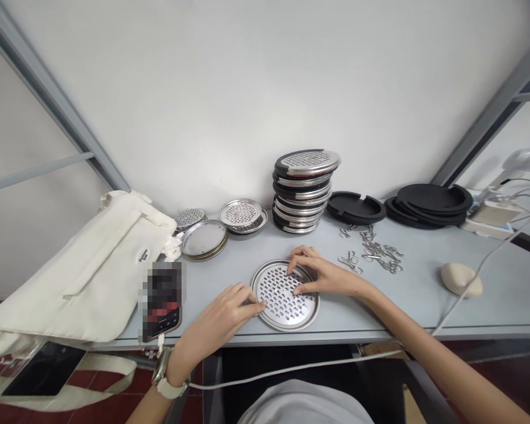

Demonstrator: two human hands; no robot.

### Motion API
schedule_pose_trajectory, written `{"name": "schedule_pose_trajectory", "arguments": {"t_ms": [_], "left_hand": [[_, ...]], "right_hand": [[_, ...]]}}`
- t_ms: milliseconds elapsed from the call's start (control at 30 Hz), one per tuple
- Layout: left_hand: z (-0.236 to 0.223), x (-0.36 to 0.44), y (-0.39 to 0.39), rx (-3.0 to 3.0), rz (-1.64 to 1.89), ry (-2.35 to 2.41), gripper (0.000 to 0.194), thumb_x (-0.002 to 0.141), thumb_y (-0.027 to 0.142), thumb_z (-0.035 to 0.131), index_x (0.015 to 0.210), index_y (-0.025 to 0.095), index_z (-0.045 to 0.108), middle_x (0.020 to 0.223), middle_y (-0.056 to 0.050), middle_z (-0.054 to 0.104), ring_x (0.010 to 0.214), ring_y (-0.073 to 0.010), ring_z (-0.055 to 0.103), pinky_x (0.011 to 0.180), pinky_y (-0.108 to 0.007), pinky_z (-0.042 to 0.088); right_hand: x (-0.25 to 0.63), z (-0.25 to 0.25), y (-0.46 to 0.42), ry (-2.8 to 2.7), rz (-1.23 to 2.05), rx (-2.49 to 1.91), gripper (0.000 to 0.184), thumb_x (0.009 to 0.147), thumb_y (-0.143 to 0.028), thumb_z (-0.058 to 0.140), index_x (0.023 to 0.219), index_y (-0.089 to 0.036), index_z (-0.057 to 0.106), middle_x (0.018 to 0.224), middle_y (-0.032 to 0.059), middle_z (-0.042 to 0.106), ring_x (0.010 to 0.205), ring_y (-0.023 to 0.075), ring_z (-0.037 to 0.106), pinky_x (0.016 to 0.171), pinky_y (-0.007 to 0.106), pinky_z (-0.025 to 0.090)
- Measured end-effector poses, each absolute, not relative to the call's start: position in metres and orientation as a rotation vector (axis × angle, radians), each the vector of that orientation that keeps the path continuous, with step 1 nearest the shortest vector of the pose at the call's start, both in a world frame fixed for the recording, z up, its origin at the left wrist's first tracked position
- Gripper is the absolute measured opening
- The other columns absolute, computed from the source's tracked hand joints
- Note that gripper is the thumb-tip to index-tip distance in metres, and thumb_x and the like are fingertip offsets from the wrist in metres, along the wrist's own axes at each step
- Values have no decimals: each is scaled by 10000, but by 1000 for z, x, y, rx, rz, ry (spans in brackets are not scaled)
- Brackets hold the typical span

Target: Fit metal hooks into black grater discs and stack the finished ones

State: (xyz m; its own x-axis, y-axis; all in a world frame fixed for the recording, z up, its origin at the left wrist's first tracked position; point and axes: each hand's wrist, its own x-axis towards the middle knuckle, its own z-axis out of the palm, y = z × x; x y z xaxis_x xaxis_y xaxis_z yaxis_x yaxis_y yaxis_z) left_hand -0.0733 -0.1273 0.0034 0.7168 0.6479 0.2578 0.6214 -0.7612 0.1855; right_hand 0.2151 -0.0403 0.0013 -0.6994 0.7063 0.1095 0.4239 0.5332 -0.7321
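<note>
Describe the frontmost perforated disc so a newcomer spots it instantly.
On the grey desk, find the tall stack by the wall. In front of it, near the desk's edge, lies a round, silvery perforated disc. It alone lies apart from the discs grouped farther back.

Wall (247, 88): pale and evenly lit by soft light whose source cannot be told; greyer toward the upper right
Worktop (221, 271): moderately bright, weak shadows; the space under its front edge is very dark
Grater disc (285, 294): pale highlights on the metal near the worktop's front edge, holes readable
Metal stack (307, 197): bright glints along the rims
Black trays (433, 200): detail sinks into darkness near the worktop's back right corner
Bag label (143, 255): lettering too soft to read
Phone (162, 325): mostly masked by coarse blocks
Posts (57, 82): slanted outward, wide-lens distortion toward the sides
</note>
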Motion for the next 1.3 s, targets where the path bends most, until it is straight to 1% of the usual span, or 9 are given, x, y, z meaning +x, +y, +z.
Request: {"name": "schedule_pose_trajectory", "arguments": {"t_ms": [167, 300, 400, 533, 667, 833, 1067, 1167, 1300], "left_hand": [[1, -72, -128, 2846, 414, 1098, 298, 981, 135, 466, 1256, 204, 556, 1003, -58, 561, 910, -179, 553, 803, -322, 502], [-2, -73, -127, 2820, 469, 1103, 332, 994, 172, 449, 1318, 205, 512, 1021, -65, 575, 939, -184, 579, 819, -335, 522], [-2, -74, -126, 2781, 492, 1104, 283, 1002, 203, 447, 1269, 193, 539, 1033, -63, 598, 958, -184, 586, 846, -345, 520], [-1, -74, -126, 2799, 486, 1064, 218, 994, 184, 465, 1165, 191, 598, 1053, -63, 607, 971, -179, 581, 863, -337, 507], [0, -74, -126, 2798, 465, 1055, 215, 996, 178, 456, 1151, 194, 603, 1065, -65, 593, 980, -177, 572, 869, -332, 498], [-1, -74, -126, 2790, 400, 1049, 203, 995, 163, 451, 1137, 194, 593, 1072, -60, 583, 985, -177, 564, 879, -327, 491], [-2, -74, -126, 2787, 460, 1027, 207, 985, 154, 474, 1131, 209, 610, 1045, -51, 589, 963, -165, 570, 857, -304, 495], [-1, -74, -126, 2770, 451, 1034, 209, 991, 161, 463, 1138, 207, 605, 1048, -54, 589, 965, -170, 568, 855, -309, 495], [0, -73, -127, 2760, 481, 1026, 229, 991, 160, 459, 1154, 222, 609, 1037, -56, 590, 958, -175, 571, 836, -310, 502]], "right_hand": [[215, 0, -39, -2373, 970, -924, 396, 804, -562, 667, 1027, -241, 607, 1103, 60, 521, 1109, 250, 458, 989, 393, 379], [215, -1, -37, -2330, 988, -936, 395, 788, -530, 695, 1025, -231, 596, 1110, 61, 527, 1037, 234, 508, 936, 374, 420], [216, -2, -36, -2323, 981, -956, 376, 783, -505, 707, 1007, -228, 587, 1101, 58, 536, 972, 218, 530, 888, 358, 445], [217, -3, -36, -2338, 960, -958, 369, 785, -503, 709, 994, -226, 583, 1062, 49, 532, 914, 201, 539, 842, 337, 460], [216, -3, -37, -2333, 964, -929, 387, 785, -526, 706, 1006, -223, 610, 1071, 52, 523, 944, 210, 546, 872, 342, 456], [214, -2, -38, -2327, 1007, -917, 426, 744, -565, 729, 994, -229, 657, 1107, 56, 508, 976, 219, 548, 907, 345, 445], [215, -2, -37, -2315, 1021, -912, 433, 724, -562, 749, 988, -225, 684, 1130, 63, 504, 1039, 235, 537, 965, 354, 417], [215, -1, -37, -2326, 1030, -919, 427, 738, -557, 737, 999, -223, 681, 1147, 65, 497, 1045, 230, 533, 952, 347, 422], [215, 0, -38, -2368, 1019, -898, 396, 768, -508, 724, 1023, -218, 635, 1129, 57, 493, 1024, 206, 526, 936, 330, 428]]}}
